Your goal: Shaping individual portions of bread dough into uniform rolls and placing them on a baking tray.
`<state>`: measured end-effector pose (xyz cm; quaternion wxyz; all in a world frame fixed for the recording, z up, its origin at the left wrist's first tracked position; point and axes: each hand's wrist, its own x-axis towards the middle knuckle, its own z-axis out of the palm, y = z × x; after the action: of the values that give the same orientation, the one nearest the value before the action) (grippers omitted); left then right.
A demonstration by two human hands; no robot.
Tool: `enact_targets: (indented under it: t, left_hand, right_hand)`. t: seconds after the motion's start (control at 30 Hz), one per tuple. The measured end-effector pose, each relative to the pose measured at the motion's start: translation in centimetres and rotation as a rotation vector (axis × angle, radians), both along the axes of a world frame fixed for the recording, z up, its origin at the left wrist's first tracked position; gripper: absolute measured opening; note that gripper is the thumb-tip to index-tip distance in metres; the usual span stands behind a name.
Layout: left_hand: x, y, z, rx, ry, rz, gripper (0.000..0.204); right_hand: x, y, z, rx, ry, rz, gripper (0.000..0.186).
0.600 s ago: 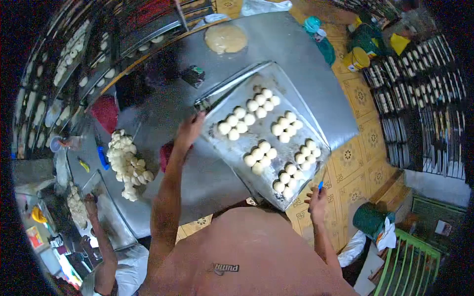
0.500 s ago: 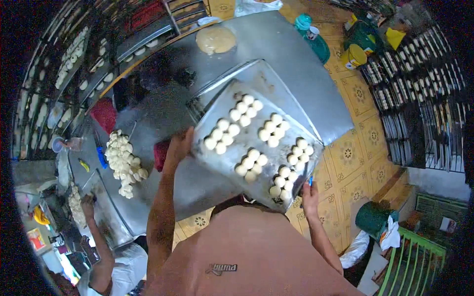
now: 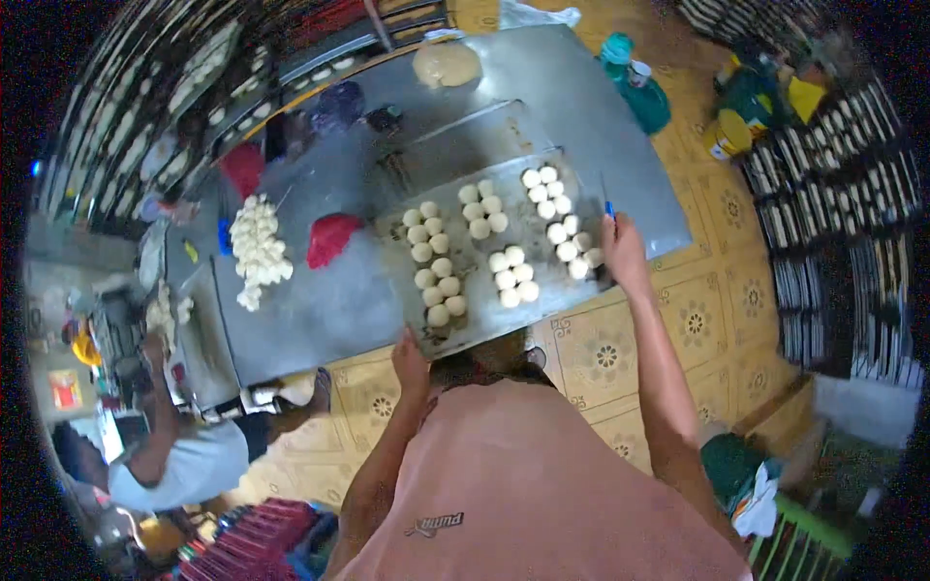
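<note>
A metal baking tray (image 3: 484,257) bears several clusters of round white dough balls (image 3: 481,209). It lies over the near side of the steel table, partly covering a second tray (image 3: 465,136) behind it. My left hand (image 3: 411,364) grips the near left corner, fingers closed on the rim. At the right edge of the tray, my right hand (image 3: 623,250) is closed round a slim blue-handled knife (image 3: 610,207), its thin blade pointing away from me. Whether some right-hand fingers also hold the rim is hard to make out.
On the steel table (image 3: 320,339) are a pile of dough pieces (image 3: 260,254), a red cloth (image 3: 332,239) and a flat dough mass (image 3: 447,65). A co-worker (image 3: 184,460) handles dough at the left. Loaded tray racks (image 3: 823,165) stand right; a yellow bucket (image 3: 728,136) is on the floor.
The tray has turned from a slant to nearly level with the table. My left hand has shifted to its near left corner; my right hand, with the knife, has moved farther up its right side.
</note>
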<state>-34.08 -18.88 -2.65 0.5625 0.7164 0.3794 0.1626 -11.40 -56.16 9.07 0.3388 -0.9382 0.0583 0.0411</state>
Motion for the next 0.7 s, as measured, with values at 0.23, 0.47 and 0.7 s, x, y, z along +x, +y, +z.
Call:
enact_targets:
  t: [0.23,0.47,0.7]
  left_hand:
    - [2.5,1.2,5.0,0.565,0.152,-0.246,0.035]
    - [15.8,6.6,5.6,0.59,-0.071,-0.508,0.058]
    - [19.6,8.5,4.1,0.741,-0.055,-0.764,0.05]
  right_hand:
    - [-6.8,12.3,-2.8,0.656,0.276,0.189,0.035]
    - [-5.7,23.4,-0.9,0.029,0.025,0.514,0.059]
    - [-1.4,29.6,-1.8,-0.093,0.029,0.588,0.063]
